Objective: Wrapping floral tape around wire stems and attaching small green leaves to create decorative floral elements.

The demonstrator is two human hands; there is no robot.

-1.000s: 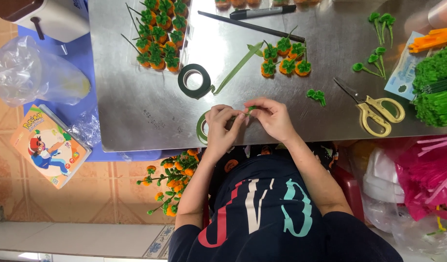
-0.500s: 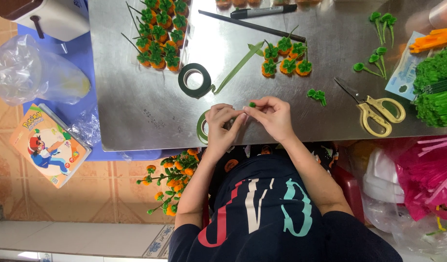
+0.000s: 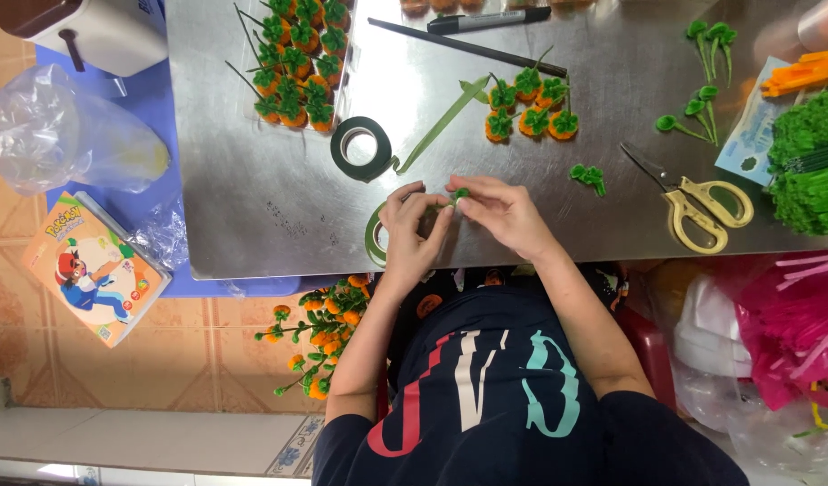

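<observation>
Head view, left hand (image 3: 412,229), right hand (image 3: 504,211) still pinching green piece (image 3: 460,193)

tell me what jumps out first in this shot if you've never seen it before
Two hands meet at the near edge of the steel table: the left hand and right hand pinch a small green piece between their fingertips. Behind them lie clusters of orange pom-pom flowers with green tops, a roll of dark green tape trailing a strip, and yellow-handled scissors on the right.
</observation>
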